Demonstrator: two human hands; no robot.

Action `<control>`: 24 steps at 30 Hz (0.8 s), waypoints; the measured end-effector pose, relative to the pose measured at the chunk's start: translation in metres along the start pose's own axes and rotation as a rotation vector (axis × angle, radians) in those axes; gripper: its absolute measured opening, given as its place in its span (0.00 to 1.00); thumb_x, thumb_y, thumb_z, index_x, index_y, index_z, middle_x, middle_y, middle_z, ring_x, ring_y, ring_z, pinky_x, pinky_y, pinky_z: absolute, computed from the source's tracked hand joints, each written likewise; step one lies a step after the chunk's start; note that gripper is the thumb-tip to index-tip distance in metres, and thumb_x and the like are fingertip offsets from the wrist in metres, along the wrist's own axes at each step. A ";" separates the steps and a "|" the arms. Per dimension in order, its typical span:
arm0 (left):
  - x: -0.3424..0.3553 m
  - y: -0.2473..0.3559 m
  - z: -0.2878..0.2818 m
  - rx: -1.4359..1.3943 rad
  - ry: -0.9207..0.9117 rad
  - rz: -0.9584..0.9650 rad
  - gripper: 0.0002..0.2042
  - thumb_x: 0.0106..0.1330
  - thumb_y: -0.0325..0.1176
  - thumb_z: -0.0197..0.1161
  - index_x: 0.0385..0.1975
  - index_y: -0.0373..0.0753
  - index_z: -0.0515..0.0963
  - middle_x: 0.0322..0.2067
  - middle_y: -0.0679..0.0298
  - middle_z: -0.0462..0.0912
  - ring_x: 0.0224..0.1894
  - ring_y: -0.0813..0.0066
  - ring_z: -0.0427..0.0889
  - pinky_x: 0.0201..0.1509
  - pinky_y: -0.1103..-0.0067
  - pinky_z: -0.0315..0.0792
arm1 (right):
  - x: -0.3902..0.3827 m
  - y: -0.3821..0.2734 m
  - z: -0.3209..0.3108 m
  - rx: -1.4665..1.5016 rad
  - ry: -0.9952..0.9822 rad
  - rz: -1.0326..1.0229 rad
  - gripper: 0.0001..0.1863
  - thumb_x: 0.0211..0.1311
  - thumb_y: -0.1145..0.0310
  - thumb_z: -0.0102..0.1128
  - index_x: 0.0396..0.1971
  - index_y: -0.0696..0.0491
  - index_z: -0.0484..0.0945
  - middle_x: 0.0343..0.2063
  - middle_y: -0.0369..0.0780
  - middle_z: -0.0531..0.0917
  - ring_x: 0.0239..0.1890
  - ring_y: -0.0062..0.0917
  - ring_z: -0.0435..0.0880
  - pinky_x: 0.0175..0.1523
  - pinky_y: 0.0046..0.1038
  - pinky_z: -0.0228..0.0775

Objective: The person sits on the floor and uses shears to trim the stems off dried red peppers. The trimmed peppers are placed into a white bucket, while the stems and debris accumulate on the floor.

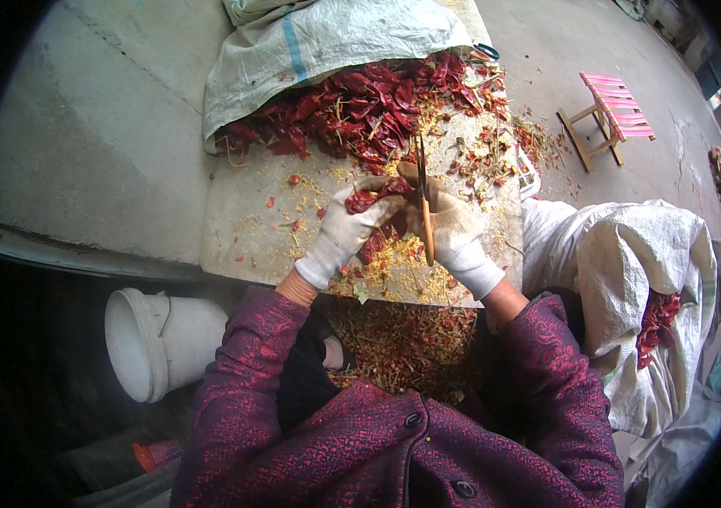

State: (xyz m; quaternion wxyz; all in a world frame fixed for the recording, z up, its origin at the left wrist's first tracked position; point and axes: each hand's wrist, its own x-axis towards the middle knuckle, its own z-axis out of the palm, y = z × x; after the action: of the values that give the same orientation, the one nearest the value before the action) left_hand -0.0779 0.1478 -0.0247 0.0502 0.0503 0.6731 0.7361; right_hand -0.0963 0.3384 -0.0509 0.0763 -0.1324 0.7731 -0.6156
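My gloved left hand (348,224) is closed around a dried red chili pepper (371,198), held just above the near part of the board. In my gloved right hand (449,216) is a pair of scissors (427,222), seen edge-on, with dark narrow blades pointing away from me and an orange handle. The fingers of both hands meet close together, partly hiding the pepper and the scissors' grip. Another piece of red chili (372,247) shows below my left hand, beside scattered yellow seeds (399,269). Beyond my hands lies a heap of dried red chilies (352,106), spilling from a white woven sack (343,38).
Blue-handled scissors (486,52) lie at the board's far right. A second white sack (623,254) with chilies stands to my right. On the left a white bucket (136,343) lies tipped. Stems and scraps (403,343) cover the ground below. A pink-striped stool (615,102) stands farther off.
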 end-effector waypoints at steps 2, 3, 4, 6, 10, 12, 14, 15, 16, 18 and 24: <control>0.001 0.004 0.000 0.267 0.116 0.158 0.16 0.67 0.26 0.65 0.53 0.32 0.76 0.43 0.62 0.86 0.42 0.76 0.84 0.49 0.81 0.78 | -0.001 -0.004 -0.003 -0.153 0.055 -0.073 0.30 0.58 0.63 0.67 0.62 0.50 0.74 0.43 0.49 0.85 0.44 0.40 0.85 0.48 0.36 0.76; 0.002 0.007 -0.001 0.401 0.174 0.238 0.14 0.66 0.24 0.65 0.51 0.33 0.77 0.42 0.62 0.86 0.42 0.76 0.84 0.48 0.81 0.78 | -0.002 -0.008 -0.004 -0.225 0.087 -0.114 0.30 0.58 0.63 0.67 0.62 0.50 0.73 0.42 0.50 0.85 0.44 0.43 0.84 0.48 0.38 0.75; 0.003 0.009 -0.002 0.490 0.248 0.229 0.14 0.60 0.26 0.69 0.46 0.33 0.81 0.40 0.58 0.87 0.41 0.72 0.86 0.47 0.78 0.78 | -0.002 -0.011 -0.006 -0.313 0.121 -0.215 0.30 0.59 0.63 0.66 0.63 0.50 0.73 0.41 0.50 0.85 0.44 0.43 0.84 0.48 0.38 0.75; 0.004 0.014 -0.004 0.737 0.264 0.374 0.14 0.58 0.27 0.70 0.44 0.33 0.82 0.39 0.56 0.87 0.40 0.67 0.86 0.47 0.76 0.78 | -0.004 -0.018 -0.010 -0.416 0.150 -0.306 0.32 0.60 0.63 0.66 0.65 0.50 0.70 0.38 0.48 0.84 0.42 0.41 0.84 0.48 0.36 0.75; 0.002 0.016 -0.005 0.898 0.314 0.391 0.14 0.53 0.31 0.73 0.40 0.37 0.84 0.35 0.54 0.87 0.39 0.59 0.86 0.45 0.72 0.78 | -0.005 -0.029 -0.013 -0.669 0.092 -0.349 0.32 0.58 0.68 0.64 0.65 0.51 0.71 0.36 0.48 0.84 0.41 0.43 0.83 0.45 0.38 0.74; -0.001 0.016 -0.004 0.935 0.320 0.366 0.15 0.51 0.32 0.73 0.39 0.38 0.85 0.34 0.55 0.87 0.38 0.59 0.86 0.44 0.72 0.78 | -0.004 -0.031 -0.012 -0.810 0.066 -0.325 0.29 0.57 0.71 0.61 0.62 0.50 0.73 0.33 0.45 0.84 0.38 0.41 0.83 0.41 0.40 0.71; -0.003 0.016 -0.005 0.957 0.327 0.349 0.15 0.50 0.33 0.74 0.39 0.38 0.85 0.32 0.55 0.86 0.37 0.59 0.86 0.44 0.72 0.78 | -0.004 -0.031 -0.012 -0.866 0.095 -0.399 0.28 0.54 0.72 0.60 0.59 0.54 0.74 0.28 0.43 0.81 0.33 0.40 0.82 0.36 0.41 0.70; -0.004 0.016 -0.005 0.946 0.308 0.330 0.14 0.51 0.32 0.73 0.39 0.37 0.84 0.33 0.56 0.86 0.37 0.62 0.86 0.44 0.73 0.78 | -0.003 -0.030 -0.011 -0.889 0.106 -0.434 0.27 0.53 0.73 0.59 0.57 0.55 0.75 0.25 0.43 0.80 0.31 0.40 0.82 0.34 0.42 0.70; -0.005 0.016 -0.005 0.927 0.296 0.327 0.14 0.52 0.30 0.73 0.38 0.35 0.83 0.34 0.56 0.86 0.37 0.65 0.86 0.43 0.75 0.78 | -0.003 -0.029 -0.011 -0.909 0.092 -0.434 0.27 0.53 0.73 0.60 0.57 0.56 0.75 0.25 0.43 0.80 0.31 0.39 0.82 0.34 0.42 0.70; -0.007 0.016 -0.006 0.868 0.285 0.299 0.13 0.54 0.28 0.73 0.38 0.33 0.83 0.34 0.57 0.86 0.36 0.69 0.86 0.43 0.77 0.78 | -0.002 -0.026 -0.010 -0.945 0.062 -0.435 0.28 0.53 0.73 0.60 0.58 0.57 0.74 0.26 0.43 0.80 0.31 0.39 0.82 0.34 0.41 0.70; -0.011 0.016 0.000 0.705 0.301 0.316 0.12 0.53 0.27 0.72 0.37 0.32 0.83 0.33 0.58 0.86 0.35 0.70 0.86 0.41 0.76 0.78 | -0.009 -0.017 -0.005 -0.883 0.030 -0.453 0.29 0.53 0.73 0.59 0.59 0.58 0.73 0.27 0.44 0.81 0.31 0.40 0.82 0.35 0.40 0.73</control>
State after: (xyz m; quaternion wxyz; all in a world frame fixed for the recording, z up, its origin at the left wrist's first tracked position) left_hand -0.0673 0.1446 -0.0091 -0.1826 0.0591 0.8679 0.4582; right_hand -0.0870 0.3420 -0.0337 -0.1339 -0.3077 0.9129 -0.2323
